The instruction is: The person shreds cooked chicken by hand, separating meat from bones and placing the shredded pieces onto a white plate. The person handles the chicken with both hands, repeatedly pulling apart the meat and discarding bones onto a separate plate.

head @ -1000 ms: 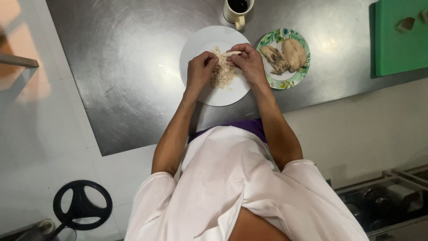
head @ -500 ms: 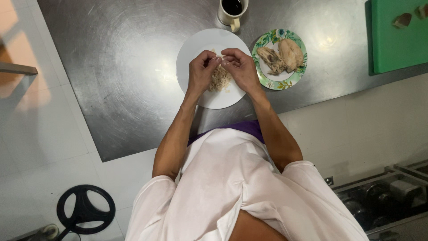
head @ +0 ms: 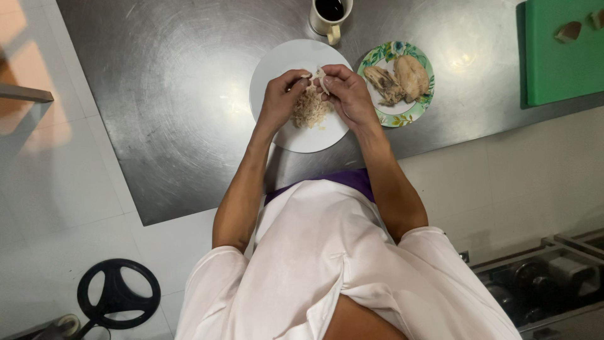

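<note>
Raised slightly since earlier, left hand [head: 281, 99] and right hand [head: 348, 94] pinch one meat strip [head: 319, 77] above shredded meat [head: 309, 111] on white plate [head: 277, 63]

Two plates, one white [head: 277, 66] and one floral [head: 402, 113], one mug [head: 327, 19], one green board [head: 560, 56].

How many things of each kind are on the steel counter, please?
Plates: 2, a white plate under both hands and a floral plate with cooked meat
Mugs: 1, a mug of dark liquid
Cutting boards: 1, a green cutting board
Total: 4
The left hand and right hand pull a meat shred over the shredded pile.
</note>
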